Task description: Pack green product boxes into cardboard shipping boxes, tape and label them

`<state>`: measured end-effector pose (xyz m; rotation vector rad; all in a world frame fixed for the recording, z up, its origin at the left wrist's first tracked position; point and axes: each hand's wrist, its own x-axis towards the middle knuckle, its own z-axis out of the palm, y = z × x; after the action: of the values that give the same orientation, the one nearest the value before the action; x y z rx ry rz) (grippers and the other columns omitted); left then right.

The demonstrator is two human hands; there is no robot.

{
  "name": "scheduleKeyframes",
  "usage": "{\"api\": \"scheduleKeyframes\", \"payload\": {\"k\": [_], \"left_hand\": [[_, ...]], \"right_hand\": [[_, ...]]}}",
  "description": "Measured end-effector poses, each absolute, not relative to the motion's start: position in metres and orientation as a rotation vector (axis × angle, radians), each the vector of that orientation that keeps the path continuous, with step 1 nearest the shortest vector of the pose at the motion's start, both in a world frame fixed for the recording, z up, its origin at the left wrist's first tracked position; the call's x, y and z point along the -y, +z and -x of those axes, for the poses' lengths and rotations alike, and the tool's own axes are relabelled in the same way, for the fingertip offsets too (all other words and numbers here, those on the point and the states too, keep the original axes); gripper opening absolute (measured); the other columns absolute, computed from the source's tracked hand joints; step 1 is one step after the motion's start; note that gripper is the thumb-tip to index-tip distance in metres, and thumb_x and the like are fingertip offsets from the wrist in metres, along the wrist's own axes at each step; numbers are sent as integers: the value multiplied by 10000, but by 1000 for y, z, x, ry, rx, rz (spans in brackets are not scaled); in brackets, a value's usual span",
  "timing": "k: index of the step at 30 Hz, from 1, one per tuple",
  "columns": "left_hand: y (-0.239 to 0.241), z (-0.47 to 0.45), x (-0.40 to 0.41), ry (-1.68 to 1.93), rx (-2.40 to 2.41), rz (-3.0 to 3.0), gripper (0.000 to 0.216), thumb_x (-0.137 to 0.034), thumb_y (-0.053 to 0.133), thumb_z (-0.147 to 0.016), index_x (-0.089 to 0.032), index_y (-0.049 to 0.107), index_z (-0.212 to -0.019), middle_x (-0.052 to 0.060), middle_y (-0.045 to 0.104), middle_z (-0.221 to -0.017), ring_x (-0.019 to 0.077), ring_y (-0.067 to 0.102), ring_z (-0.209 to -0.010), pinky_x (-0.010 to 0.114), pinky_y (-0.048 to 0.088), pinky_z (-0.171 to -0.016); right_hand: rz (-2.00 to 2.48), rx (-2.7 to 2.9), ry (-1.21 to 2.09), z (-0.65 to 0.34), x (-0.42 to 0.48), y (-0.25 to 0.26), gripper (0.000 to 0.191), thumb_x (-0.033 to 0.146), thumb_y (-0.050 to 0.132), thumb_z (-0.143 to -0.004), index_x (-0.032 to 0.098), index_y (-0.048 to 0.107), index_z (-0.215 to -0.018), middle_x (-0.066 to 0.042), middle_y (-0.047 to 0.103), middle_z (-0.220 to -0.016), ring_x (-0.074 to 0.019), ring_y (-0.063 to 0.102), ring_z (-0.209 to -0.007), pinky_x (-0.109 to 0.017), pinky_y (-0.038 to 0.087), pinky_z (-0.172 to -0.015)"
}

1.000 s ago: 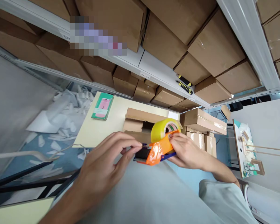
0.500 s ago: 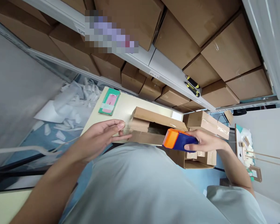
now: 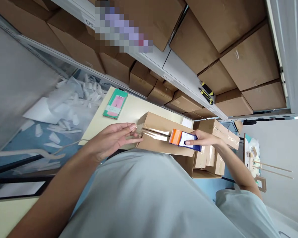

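Cardboard box: lies on the cream table right before you, long axis running left to right, flaps shut. Tape strip: clear, laid along that axis on the lid, between your two hands. Left hand: open, fingers flat, pressing the strip's end at the box's left edge. Right hand: closed around the orange-and-blue tape dispenser, resting on the lid's right part.
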<state>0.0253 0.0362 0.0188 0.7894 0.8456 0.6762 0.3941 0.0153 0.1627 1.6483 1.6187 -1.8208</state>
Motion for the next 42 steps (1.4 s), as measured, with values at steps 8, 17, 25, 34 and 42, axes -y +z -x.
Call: {"api": "scheduleKeyframes", "payload": {"k": [8,17,25,34,42], "left_hand": [[2,-21,-40,676,-994,-815,727,-841,898,-693,-150,714,-822,-15,636,-709,150,672,-747,512,750,-828],[-18,-21,-46,608,-1118,-779,677,-809,961,-522,-232,760,-813,7,647,-725,222,693,-778,505,744,-862],[-71,-49,-41,618,-1107,-853,712,-835,885,-606,-193,766,-890,71,744,-793,233,719,-777,391,675,-753],[-88,-60,-8,769,-1391,-1106,942,-735,719,-867,-158,570,-1598,180,783,-1277,267,793,-947,455,662,-942],[-64,-94,37,877,-1181,-1352,956,-581,614,-1052,-213,186,-1824,191,319,-1853,341,374,-1697,507,373,-1366]], "right_hand": [[-1671,-1655,-1805,-388,-5,140,684,844,758,-866,166,671,-866,16,571,-782,-137,492,-727,-254,441,-658],[-1770,-1615,-1745,-375,-4,135,717,895,735,-831,186,629,-810,20,543,-731,-138,478,-689,-263,398,-613],[-1798,-1599,-1730,-363,-8,140,749,931,738,-786,192,618,-774,25,531,-689,-136,477,-675,-260,380,-587],[-1829,-1614,-1685,-358,-5,142,720,902,761,-785,196,621,-762,28,557,-686,-132,497,-668,-254,390,-599],[-1886,-1536,-1609,-356,-2,147,670,839,789,-803,186,642,-773,24,581,-690,-126,512,-649,-247,388,-592]]}}
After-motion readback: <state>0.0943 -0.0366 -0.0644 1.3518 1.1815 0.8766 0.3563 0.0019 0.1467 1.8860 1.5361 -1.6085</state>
